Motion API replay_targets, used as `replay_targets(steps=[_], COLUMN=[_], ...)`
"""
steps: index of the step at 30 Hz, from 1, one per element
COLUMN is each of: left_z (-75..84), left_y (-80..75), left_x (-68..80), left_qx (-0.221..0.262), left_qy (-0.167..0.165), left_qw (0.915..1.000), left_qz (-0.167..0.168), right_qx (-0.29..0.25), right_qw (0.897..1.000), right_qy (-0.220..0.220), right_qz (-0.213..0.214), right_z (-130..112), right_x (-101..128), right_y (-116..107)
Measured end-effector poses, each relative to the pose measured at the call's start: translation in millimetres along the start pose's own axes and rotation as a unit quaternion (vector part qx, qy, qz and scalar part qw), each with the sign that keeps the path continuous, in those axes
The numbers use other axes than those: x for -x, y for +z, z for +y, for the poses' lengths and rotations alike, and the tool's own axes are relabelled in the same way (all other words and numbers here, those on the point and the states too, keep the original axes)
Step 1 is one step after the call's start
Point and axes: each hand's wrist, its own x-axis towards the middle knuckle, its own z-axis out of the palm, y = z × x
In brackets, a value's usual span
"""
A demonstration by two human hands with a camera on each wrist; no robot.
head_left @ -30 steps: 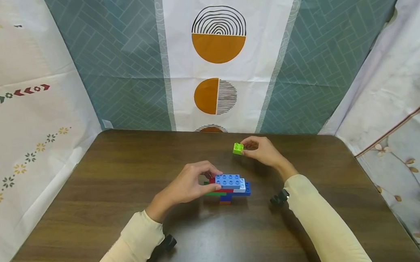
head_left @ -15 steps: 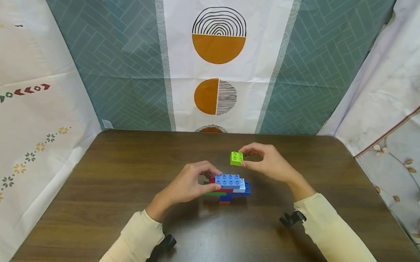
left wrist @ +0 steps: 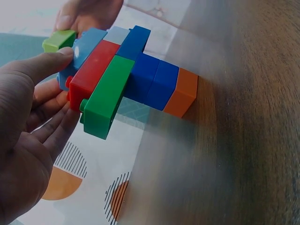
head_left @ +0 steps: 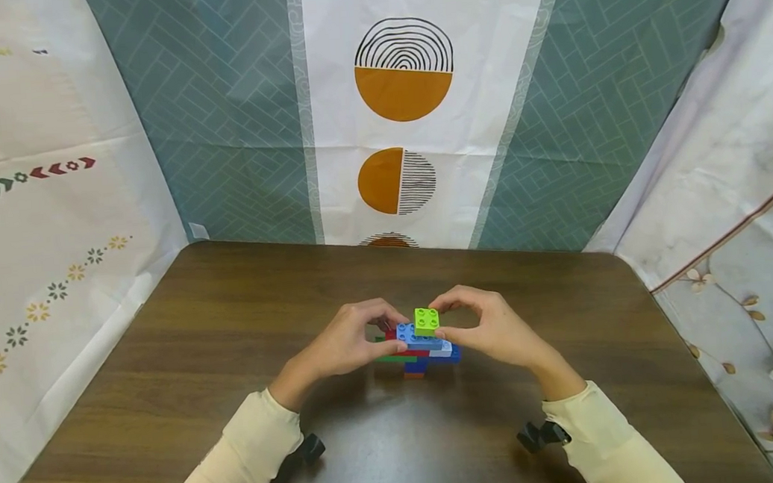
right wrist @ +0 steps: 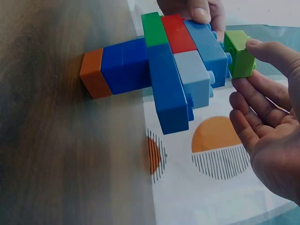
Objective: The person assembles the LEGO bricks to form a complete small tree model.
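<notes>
Mid-table [head_left: 230, 320], block stack [head_left: 421, 347], lime brick [head_left: 426, 321] pinched, edges well apart

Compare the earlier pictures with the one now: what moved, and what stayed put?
The right hand carried the green brick back toward the person and down onto the stack, still pinching it. The left hand kept holding the stack, which stayed in place.
</notes>
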Motion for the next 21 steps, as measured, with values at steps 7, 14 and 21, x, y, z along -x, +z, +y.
replay_targets(steps=[7,14,21], left_z=[2.7,3.6,6.3], left_y=[0.2,0.0,2.3], left_x=[0.3,-0.4,-0.7], left_qx=[0.000,-0.011,-0.009], left_qy=[-0.003,0.001,0.028], left_qw=[1.0000,0.9999,0.9994], left_qz=[0.001,-0.001,0.015], right_qx=[0.006,0.011,0.013], right_qw=[1.000,1.000,1.000], right_qy=[-0.004,-0.011,-0.021], right_qz=[-0.004,-0.001,0.000], right_z=[2.4,5.3,5.5], right_x=[1.4,2.6,2.4], right_y=[6.4,10.7,11.5])
